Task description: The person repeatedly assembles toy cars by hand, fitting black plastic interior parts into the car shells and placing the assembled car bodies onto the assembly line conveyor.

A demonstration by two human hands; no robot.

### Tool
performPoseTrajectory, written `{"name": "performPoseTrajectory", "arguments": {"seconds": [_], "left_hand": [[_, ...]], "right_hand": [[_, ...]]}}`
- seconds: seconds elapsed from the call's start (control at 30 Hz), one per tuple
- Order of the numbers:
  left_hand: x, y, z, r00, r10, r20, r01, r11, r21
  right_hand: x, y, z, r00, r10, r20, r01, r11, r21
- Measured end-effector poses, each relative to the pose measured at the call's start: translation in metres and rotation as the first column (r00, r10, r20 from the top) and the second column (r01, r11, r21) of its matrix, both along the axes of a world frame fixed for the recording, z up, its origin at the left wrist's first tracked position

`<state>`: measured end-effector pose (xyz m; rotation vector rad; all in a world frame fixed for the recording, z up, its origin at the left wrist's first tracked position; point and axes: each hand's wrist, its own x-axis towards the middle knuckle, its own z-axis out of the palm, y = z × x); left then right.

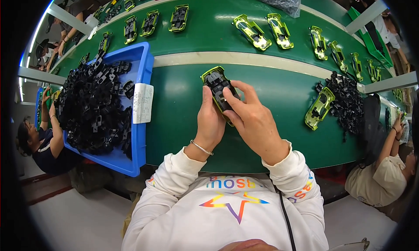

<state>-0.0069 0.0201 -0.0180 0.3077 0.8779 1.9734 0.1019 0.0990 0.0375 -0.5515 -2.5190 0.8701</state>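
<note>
Between my hands, above the green table, is a yellow-green toy car body [212, 72] with a black interior part [217, 82] set into it. My left hand [208, 122] grips the car body along its left side, thumb along the edge. The fingers of my right hand [253, 111] press on the black part and hold the car's right side. Those fingers hide much of the car's near end. To the right, a yellow-green car shell [320, 108] lies on the table beside a heap of small black plastic parts [345, 102].
A blue bin [139, 153] piled with black plastic parts [94, 107] stands at my left, a white label [143, 103] on its side. Beyond a pale divider strip [244, 59], several car bodies [179, 18] sit along the green surface. Grey plastic sheeting [279, 0] lies at the far edge. Other people work at both sides.
</note>
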Motion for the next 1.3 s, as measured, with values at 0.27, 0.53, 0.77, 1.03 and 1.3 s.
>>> {"name": "performPoseTrajectory", "arguments": {"seconds": [0.27, 0.53, 0.77, 1.03, 1.3], "left_hand": [[0.005, -0.003, 0.006, 0.999, 0.025, -0.048, -0.025, 1.000, -0.002], [0.012, 0.002, -0.005, 0.996, 0.001, -0.091, -0.005, 0.999, -0.041], [-0.013, 0.002, 0.004, 0.977, -0.076, -0.201, 0.055, 0.993, -0.107], [-0.020, 0.019, 0.006, 0.974, -0.169, -0.150, 0.146, 0.977, -0.154], [0.002, 0.024, -0.002, 0.974, -0.196, -0.110, 0.178, 0.972, -0.156]], "right_hand": [[0.005, -0.010, 0.013, 0.991, -0.085, 0.102, 0.039, 0.923, 0.382], [0.022, -0.005, 0.019, 0.988, -0.133, 0.075, 0.093, 0.913, 0.396], [0.087, 0.042, 0.010, 0.942, -0.189, -0.276, 0.228, 0.967, 0.117], [0.225, 0.110, -0.025, 0.743, -0.661, -0.106, 0.659, 0.694, 0.290], [0.237, 0.133, -0.072, 0.750, -0.660, -0.044, 0.614, 0.671, 0.416]]}}
